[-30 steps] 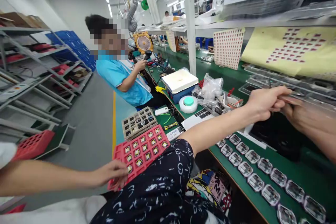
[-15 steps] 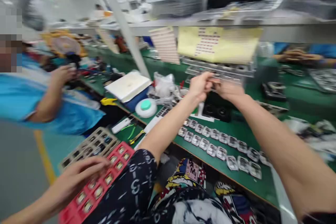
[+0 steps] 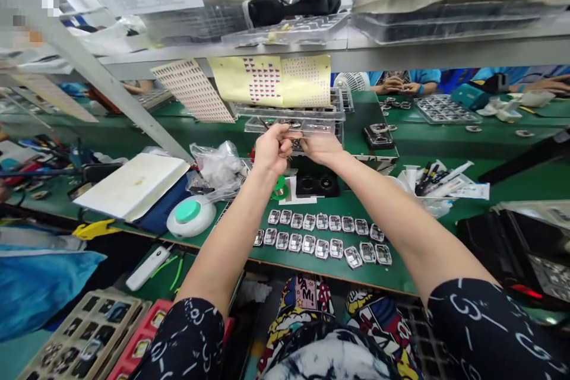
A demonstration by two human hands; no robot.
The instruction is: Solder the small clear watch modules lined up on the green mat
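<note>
Both arms stretch forward to the clear plastic trays (image 3: 294, 111) stacked under the shelf. My left hand (image 3: 272, 149) is closed with curled fingers at the front of the lower tray. A thin dark tip shows by its knuckles, but I cannot make out what it holds. Close beside it on the right, my right hand (image 3: 321, 147) has its fingers drawn together at the tray's front edge; what lies between them is hidden. Nearer me on the green bench (image 3: 285, 260) lie two rows of small square watch-like modules (image 3: 309, 243) in clear casings.
A black block with round holes (image 3: 318, 184) and a green solder spool (image 3: 280, 188) sit below my hands. Leftward are a white round dispenser (image 3: 190, 215), a white box lid (image 3: 136, 185) and a plastic bag (image 3: 220, 166). Red (image 3: 146, 338) and beige (image 3: 80, 338) trays stand lower left.
My view has swung to the right and steadied. The other person's hand over the red tray has gone from view. My hands stay together at the clear trays.
</note>
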